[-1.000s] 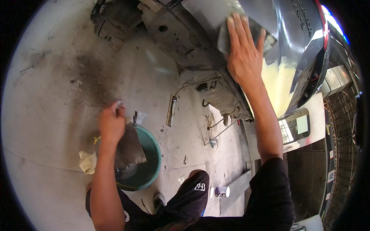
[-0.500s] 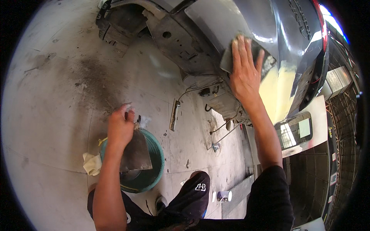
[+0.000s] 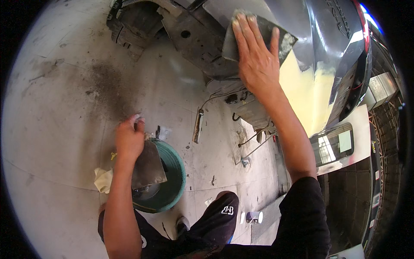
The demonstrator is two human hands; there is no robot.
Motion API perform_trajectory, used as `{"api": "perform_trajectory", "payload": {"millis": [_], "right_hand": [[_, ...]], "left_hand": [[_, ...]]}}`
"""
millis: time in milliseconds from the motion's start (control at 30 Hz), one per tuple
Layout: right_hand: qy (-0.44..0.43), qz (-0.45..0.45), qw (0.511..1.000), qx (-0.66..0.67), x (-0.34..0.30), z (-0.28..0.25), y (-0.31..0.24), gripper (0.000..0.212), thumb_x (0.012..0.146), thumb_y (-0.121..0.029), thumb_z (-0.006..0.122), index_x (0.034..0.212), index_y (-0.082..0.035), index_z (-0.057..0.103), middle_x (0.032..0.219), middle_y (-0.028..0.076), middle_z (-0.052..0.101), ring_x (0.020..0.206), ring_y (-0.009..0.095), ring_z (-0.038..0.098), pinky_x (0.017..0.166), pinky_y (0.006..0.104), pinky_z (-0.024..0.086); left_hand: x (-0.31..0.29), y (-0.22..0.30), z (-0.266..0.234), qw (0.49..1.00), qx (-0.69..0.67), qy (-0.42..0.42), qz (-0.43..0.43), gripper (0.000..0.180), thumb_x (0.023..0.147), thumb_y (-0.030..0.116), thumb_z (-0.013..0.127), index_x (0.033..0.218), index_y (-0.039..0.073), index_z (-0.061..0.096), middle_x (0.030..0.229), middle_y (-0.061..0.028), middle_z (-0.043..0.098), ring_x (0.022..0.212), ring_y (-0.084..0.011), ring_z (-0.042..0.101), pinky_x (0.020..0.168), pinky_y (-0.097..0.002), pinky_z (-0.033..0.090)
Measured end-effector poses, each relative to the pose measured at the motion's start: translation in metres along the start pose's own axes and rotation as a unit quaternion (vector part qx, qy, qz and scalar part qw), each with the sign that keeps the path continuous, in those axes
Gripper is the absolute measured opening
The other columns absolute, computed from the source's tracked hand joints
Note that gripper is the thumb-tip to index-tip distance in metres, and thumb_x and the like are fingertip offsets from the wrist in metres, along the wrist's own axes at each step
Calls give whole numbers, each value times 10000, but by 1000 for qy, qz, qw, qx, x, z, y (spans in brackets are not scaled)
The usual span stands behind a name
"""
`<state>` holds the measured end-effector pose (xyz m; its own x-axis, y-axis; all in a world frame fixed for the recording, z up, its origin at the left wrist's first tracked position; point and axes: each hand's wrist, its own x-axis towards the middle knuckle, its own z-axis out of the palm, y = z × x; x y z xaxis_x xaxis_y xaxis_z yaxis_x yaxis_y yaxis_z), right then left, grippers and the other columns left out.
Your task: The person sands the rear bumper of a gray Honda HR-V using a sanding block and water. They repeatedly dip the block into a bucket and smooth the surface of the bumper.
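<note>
A dark sheet of sandpaper [image 3: 286, 39] with a pale worn corner lies against the grey car body panel [image 3: 284, 15]. My right hand [image 3: 260, 64] presses flat on it, fingers stretched forward and thumb hidden. Beside the sheet, a pale yellow filler patch [image 3: 308, 95] covers part of the panel. My left hand [image 3: 130, 138] is curled with its fingertips pinched. From it hangs a second dark sandpaper sheet [image 3: 150, 166], over a teal tub [image 3: 176, 166] standing on the floor. The grip on this sheet is partly hidden behind the hand.
The stripped wheel-arch area [image 3: 185, 34] and loose wires [image 3: 220, 93] border the panel. A cream cloth [image 3: 102, 180] lies at the tub's left. A small can [image 3: 254, 217] stands near my knee. Another vehicle part with a window [image 3: 334, 144] is at right.
My right hand and its sandpaper have slid up and left across the panel, uncovering more of the yellow patch. My left hand and its sheet have shifted slightly up and left.
</note>
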<state>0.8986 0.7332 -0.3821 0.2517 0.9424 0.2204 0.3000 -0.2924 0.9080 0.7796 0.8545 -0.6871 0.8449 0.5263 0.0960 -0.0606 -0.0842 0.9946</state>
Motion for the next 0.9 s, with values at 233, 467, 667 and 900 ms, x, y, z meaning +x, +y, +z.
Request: {"api": "perform_trajectory", "payload": {"millis": [233, 467, 667, 900], "right_hand": [[-5, 2, 1000, 5, -18, 8, -1, 594, 820, -67, 474, 1410, -61, 407, 1495, 67, 352, 1392, 215, 321, 1131, 550, 133], [-53, 38, 996, -60, -46, 7, 14, 595, 824, -49, 479, 1413, -68, 400, 1480, 61, 375, 1384, 217, 338, 1122, 574, 127], [41, 26, 998, 45, 3, 0, 16, 589, 818, -24, 469, 1402, -71, 415, 1485, 66, 371, 1390, 225, 327, 1115, 602, 106], [29, 55, 998, 21, -31, 7, 26, 623, 788, -22, 462, 1406, -62, 400, 1486, 79, 359, 1393, 223, 319, 1114, 596, 120]], "left_hand": [[3, 10, -9, 1000, -13, 6, -23, 279, 895, 178, 562, 1107, 14, 641, 928, -250, 656, 887, -359, 651, 814, -383, 493], [-3, 23, -12, 997, 0, -47, -64, 293, 905, 175, 557, 1115, -16, 632, 984, -249, 659, 931, -336, 652, 834, -363, 487], [7, 0, -6, 997, -31, -19, -68, 273, 905, 169, 557, 1113, 15, 644, 984, -246, 655, 940, -333, 649, 835, -358, 487], [6, 4, -5, 999, -3, -25, -39, 277, 908, 182, 558, 1110, 14, 644, 997, -245, 655, 958, -338, 644, 833, -362, 487]]}}
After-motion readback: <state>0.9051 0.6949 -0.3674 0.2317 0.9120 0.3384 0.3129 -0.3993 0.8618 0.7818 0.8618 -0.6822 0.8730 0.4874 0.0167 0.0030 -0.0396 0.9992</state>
